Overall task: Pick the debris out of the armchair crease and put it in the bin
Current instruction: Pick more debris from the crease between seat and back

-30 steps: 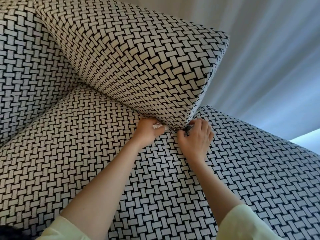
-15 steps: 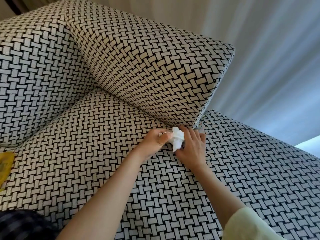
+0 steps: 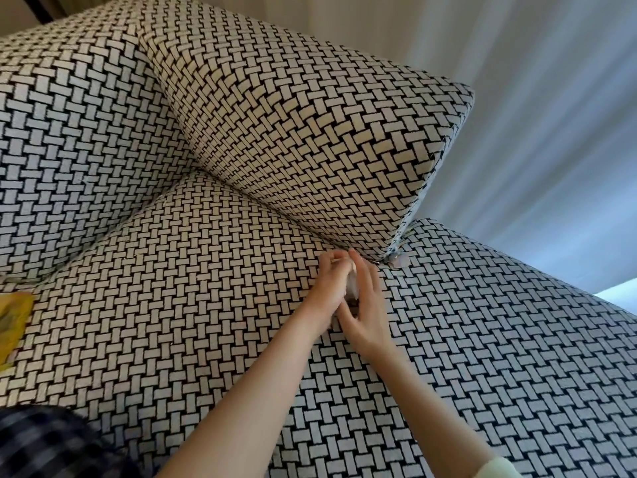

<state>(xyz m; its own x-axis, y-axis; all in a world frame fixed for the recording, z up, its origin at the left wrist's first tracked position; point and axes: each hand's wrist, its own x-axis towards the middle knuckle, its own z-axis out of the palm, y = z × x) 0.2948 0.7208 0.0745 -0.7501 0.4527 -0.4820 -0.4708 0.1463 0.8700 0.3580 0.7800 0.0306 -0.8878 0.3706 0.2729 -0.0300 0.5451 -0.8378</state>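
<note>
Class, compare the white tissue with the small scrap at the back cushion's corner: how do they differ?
The tissue sits between the left hand and right hand; the scrap lies untouched at the back cushion's corner. The tissue looks bigger than the scrap. Both are pale.

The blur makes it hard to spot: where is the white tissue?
Head view, just right of centre: the tissue sits between the left hand and right hand, over the seat cushion, close to the crease.

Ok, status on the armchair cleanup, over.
Left hand grips tissue, right hand flat against it. Small scrap sits at crease corner. Bin not in view.
</note>
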